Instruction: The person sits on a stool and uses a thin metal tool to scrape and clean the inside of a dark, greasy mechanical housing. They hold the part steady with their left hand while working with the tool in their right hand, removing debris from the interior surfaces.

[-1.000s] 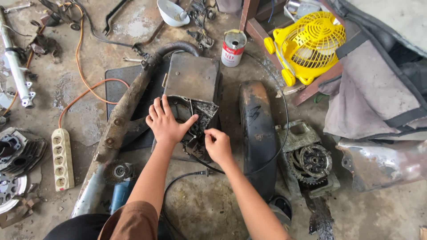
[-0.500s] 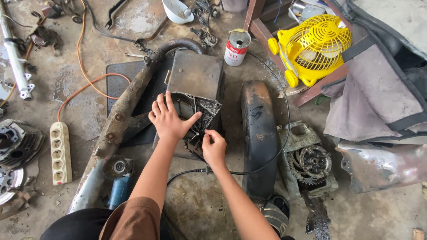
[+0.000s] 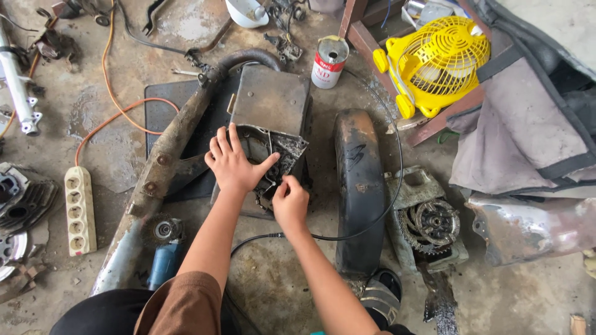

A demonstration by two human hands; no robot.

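Note:
A dirty metal engine cover [image 3: 270,99] lies on a dark mat [image 3: 162,98] on the concrete floor, its open, grimy lower end facing me. My left hand [image 3: 233,164] rests flat on that open end with the fingers spread. My right hand [image 3: 290,201] is just below and to the right of it, fingers pinched on a small part or wire at the cover's lower edge; what it pinches is too small to make out.
A rusty exhaust pipe [image 3: 162,162] lies left of the cover, a black mudguard [image 3: 358,186] right of it. An angle grinder [image 3: 162,248], a power strip [image 3: 79,209], a can [image 3: 329,61], a yellow fan [image 3: 437,62] and a gear assembly [image 3: 428,223] surround them.
Both hands stay on the cover's open end with only slight finger shifts. The camera has tilted a little, so everything sits slightly lower and to the left.

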